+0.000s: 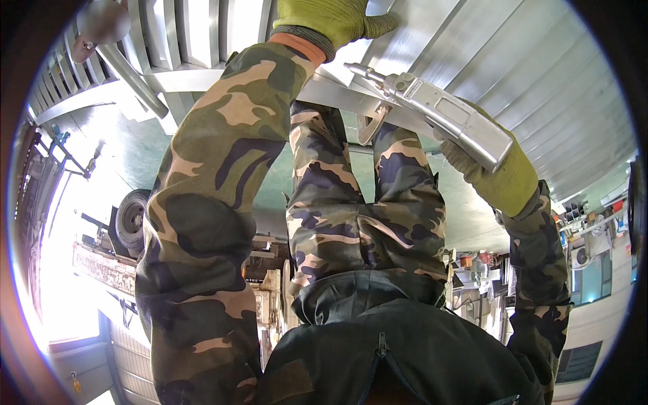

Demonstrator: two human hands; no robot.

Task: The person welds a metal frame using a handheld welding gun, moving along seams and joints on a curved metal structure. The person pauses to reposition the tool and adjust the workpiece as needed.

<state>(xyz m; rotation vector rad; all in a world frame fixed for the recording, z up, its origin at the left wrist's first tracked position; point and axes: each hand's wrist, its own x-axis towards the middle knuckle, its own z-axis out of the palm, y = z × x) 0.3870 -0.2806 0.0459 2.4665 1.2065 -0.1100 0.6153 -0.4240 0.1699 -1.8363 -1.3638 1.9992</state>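
The person's left hand (pixel 331 20), wearing a yellow-green knitted work glove with an orange cuff, is pressing flat against the grey ribbed sheet-metal panel (pixel 513 74) at twelve o'clock in the head view, its fingers spread and loose, gripping nothing. The right hand (pixel 496 172), in a matching glove, is sitting at about two o'clock and is wrapping its fingers firmly around the rear of a silver, boxy metal handheld tool with a narrow nozzle (pixel 432 108). That tool is lying slanted from the right hand up toward eleven o'clock, its nozzle tip hovering just beside the panel's lower edge, near a grey metal crossbar (pixel 337 91); whether the tip is touching the metal I cannot tell. A curved silver guard is hanging beneath the nozzle. Both forearms are wearing camouflage sleeves, and the camouflage trousers are filling the centre, above a dark zipped jacket (pixel 391 351) at six o'clock. A grey metal tube (pixel 131 77) is leaning at ten o'clock, and a small wheeled cart (pixel 128 219) is standing at nine o'clock in bright daylight.
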